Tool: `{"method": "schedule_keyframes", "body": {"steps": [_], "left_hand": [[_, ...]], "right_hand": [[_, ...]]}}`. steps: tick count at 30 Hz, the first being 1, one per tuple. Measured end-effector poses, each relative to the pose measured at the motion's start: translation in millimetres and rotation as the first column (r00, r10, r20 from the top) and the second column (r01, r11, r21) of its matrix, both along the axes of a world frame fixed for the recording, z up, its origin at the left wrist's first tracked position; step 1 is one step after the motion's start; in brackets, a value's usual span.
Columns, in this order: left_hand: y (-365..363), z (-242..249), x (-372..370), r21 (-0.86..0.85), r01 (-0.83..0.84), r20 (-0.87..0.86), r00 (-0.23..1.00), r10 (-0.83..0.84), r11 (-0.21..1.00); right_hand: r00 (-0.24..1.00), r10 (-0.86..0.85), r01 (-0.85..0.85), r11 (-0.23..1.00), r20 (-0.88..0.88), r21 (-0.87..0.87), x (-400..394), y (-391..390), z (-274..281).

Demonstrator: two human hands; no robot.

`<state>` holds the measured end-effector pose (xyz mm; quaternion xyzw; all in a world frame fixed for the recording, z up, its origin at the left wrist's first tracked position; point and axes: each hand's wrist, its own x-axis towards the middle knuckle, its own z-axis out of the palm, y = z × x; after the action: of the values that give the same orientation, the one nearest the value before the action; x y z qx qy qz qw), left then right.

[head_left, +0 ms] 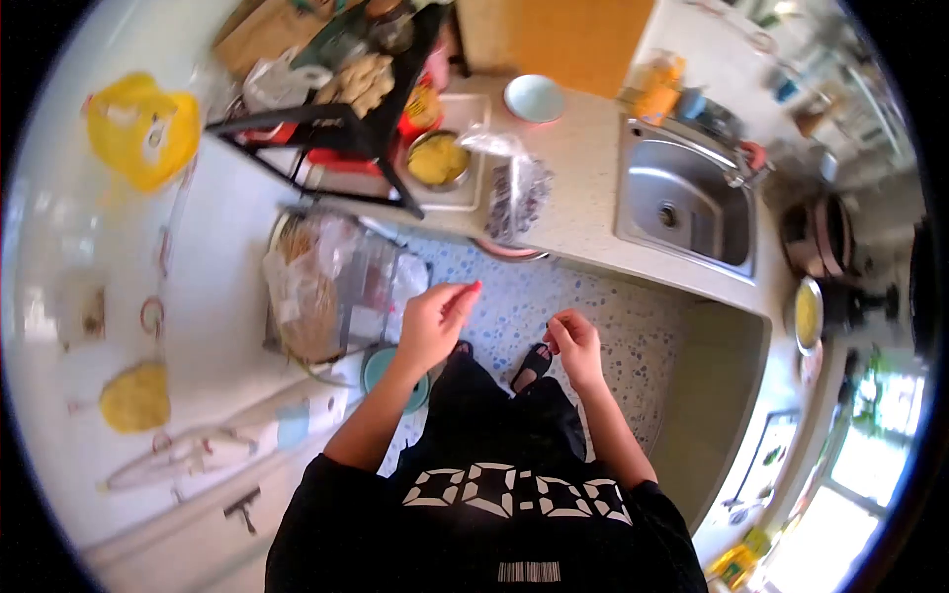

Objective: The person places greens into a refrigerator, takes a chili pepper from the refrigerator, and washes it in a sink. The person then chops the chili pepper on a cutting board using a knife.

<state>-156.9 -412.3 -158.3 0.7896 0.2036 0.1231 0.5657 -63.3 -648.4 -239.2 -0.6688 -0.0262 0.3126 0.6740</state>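
Observation:
My left hand (435, 326) is held out in front of my body above the floor, its fingers drawn together, with a small red spot at the fingertips. To the right of it, my right hand (575, 346) has its fingers curled in and pressed to the thumb. A gap separates the hands; what either pinch holds, if anything, I cannot tell. Beyond them, the worktop (583, 188) carries a steel bowl (438, 160) of yellow pieces. A clear plastic bag (519, 198) with dark contents lies at the worktop's front edge, beside a pale blue bowl (534, 99).
A steel sink (682, 198) is set in the worktop on the right. On the left, a black rack (326, 133) stands over the worktop. Below it, a bin or basket holds plastic bags (306, 287), near a teal bucket (381, 371). A yellow bag (143, 128) hangs on the wall.

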Motion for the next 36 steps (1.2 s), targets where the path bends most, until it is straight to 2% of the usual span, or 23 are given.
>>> {"method": "schedule_keyframes", "body": {"steps": [1,2,5,7,10,11,14,16,20,23,26,27,29,32,36], "left_hand": [[7,-7,-11,0.016,-0.060,-0.014,0.998,0.061,0.998],[9,-10,-25,-0.036,-0.156,-0.015,0.988,0.156,0.987],[18,-19,-69,-0.041,-0.348,-0.085,0.935,0.344,0.936],[21,-16,-96,-0.021,-0.450,-0.155,0.884,0.442,0.893],[28,-15,-122,-0.044,-0.553,-0.173,0.824,0.539,0.832],[32,-15,-126,-0.051,-0.571,-0.176,0.813,0.555,0.819],[48,-24,-123,-0.108,-0.569,-0.170,0.819,0.549,0.815],[58,-31,-111,-0.173,-0.518,-0.155,0.854,0.496,0.838],[52,-40,-44,-0.389,-0.308,-0.122,0.951,0.283,0.868],[28,-52,13,-0.532,-0.140,-0.197,0.980,0.039,0.835],[-18,-45,67,-0.712,0.038,-0.206,0.943,-0.260,0.702],[-36,-51,79,-0.732,0.168,-0.123,0.920,-0.371,0.660],[-81,-40,106,-0.717,0.322,-0.078,0.845,-0.530,0.619],[-163,-30,137,-0.683,0.493,-0.031,0.717,-0.696,0.539],[-295,-15,154,-0.691,0.608,-0.014,0.530,-0.848,0.392]], "right_hand": [[0.992,0.128,-0.128,0.990,-0.008,-0.054,-1,6,-20],[0.968,0.252,-0.252,0.962,-0.019,-0.104,-4,13,-40],[0.855,0.511,-0.478,0.843,0.092,-0.246,-19,51,-74],[0.788,0.589,-0.517,0.792,0.180,-0.324,-32,84,-92],[0.590,0.769,-0.589,0.620,0.248,-0.519,-36,108,-112],[0.591,0.766,-0.565,0.617,0.254,-0.548,-36,113,-125],[0.705,0.661,-0.496,0.718,0.256,-0.489,-27,101,-126],[0.774,0.579,-0.410,0.768,0.259,-0.491,-16,75,-145],[0.889,0.385,-0.184,0.796,0.246,-0.577,14,5,-134],[0.957,0.107,0.078,0.803,0.271,-0.591,16,-68,-127],[0.920,-0.177,0.366,0.703,0.349,-0.610,-12,-141,-101],[0.894,-0.261,0.440,0.663,0.363,-0.605,-25,-164,-90],[0.820,-0.425,0.572,0.568,0.384,-0.592,-60,-206,-74],[0.646,-0.581,0.750,0.366,0.494,-0.551,-120,-270,-68],[0.382,-0.757,0.846,0.056,0.530,-0.530,-211,-344,-59]]}}
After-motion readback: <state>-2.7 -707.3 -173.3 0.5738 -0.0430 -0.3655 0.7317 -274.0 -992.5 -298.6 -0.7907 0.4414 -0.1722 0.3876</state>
